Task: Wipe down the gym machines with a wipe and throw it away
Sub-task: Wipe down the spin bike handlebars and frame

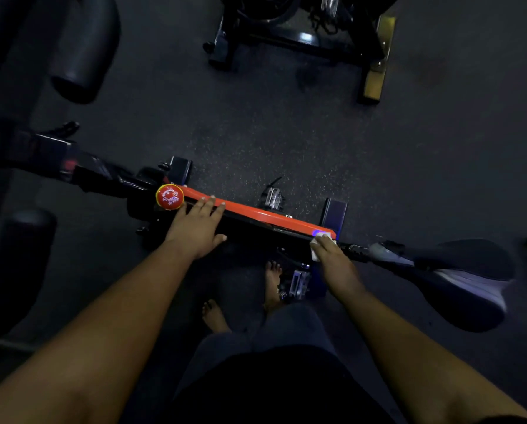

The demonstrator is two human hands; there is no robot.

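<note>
An exercise bike stands below me, its orange-red frame bar [265, 215] running from left to right. A red round stop knob [169, 197] sits at the bar's left end. My left hand [196, 228] rests flat on the bar just right of the knob, fingers straight. My right hand [335, 262] presses a white wipe [316, 254] against the bar's right end, fingers laid over it. The dark saddle [467, 280] extends to the right of that hand.
A second black machine with a yellow-edged base [376, 78] stands on the dark rubber floor ahead. Padded black rollers [84, 50] hang at upper left. Bike pedals [272, 198] flank the frame. My bare feet [272, 281] are beside the bike.
</note>
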